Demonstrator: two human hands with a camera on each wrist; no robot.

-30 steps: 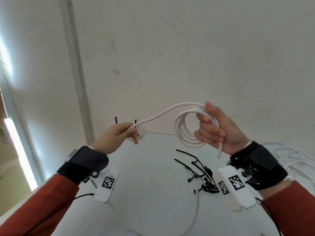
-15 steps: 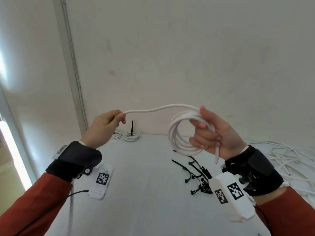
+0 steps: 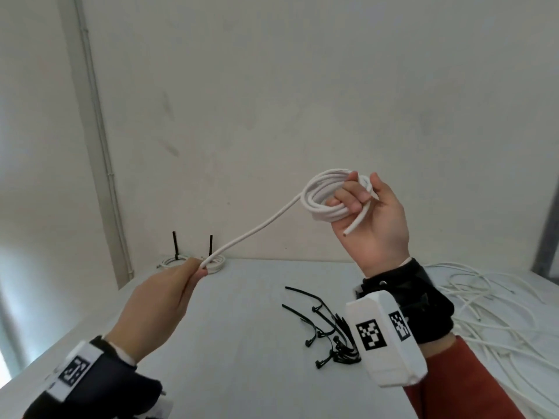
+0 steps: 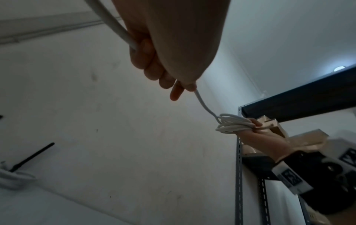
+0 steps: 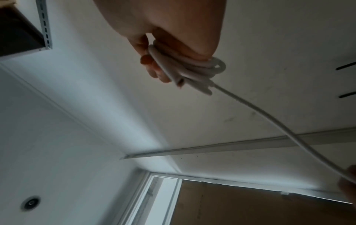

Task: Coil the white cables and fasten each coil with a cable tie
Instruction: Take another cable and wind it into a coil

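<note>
Tabletop [image 3: 242, 343] lies white below a pale wall [image 3: 272, 116] while my right hand [image 3: 378, 225] grips the cable coil [image 3: 320, 195], left hand [image 3: 160, 300] pinching its tail [image 3: 257, 231].

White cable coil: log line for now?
phase: coiling; right hand: grips white cable coil; left hand: pinches its tail; black cable ties: on white table

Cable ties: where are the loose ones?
Head view, right of centre: the ties lie on the table beside the right wrist camera, left of the loose cables.
</note>
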